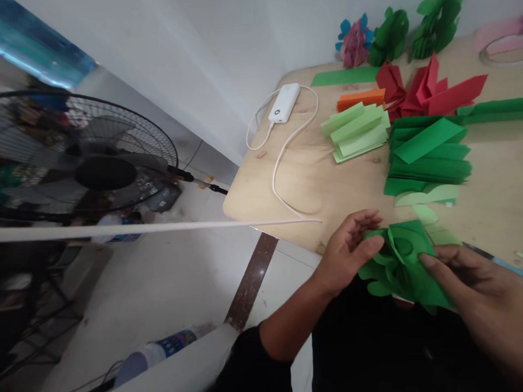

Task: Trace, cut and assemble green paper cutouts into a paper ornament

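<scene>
- Left of my fingers, past the table [288,185] edge, a fan [79,159] stands on the floor; if it is blowing, I judge its draught could lift the thin paper and flutter the cut lobes as I work them.
- My left hand [350,249] comes in from below, wrist bent, thumb on top and fingers curled under, pinched on the left edge of the green cut paper piece [408,266]. Too hard a pinch here could crease or tear a lobe.
- The piece sits between my two hands, off the near table edge over my lap, so a slip would drop it to the floor rather than the table.
- My right hand [478,286] lies flat across it from the right, forefinger stretched along the top, fingers pressed down on the paper; pulling against my left could rip the fold.
- Beyond my fingers lie stacked green strips [428,151], and left of those a white power bank [285,103] whose cable [284,156] trails toward my left hand and could snag.
</scene>
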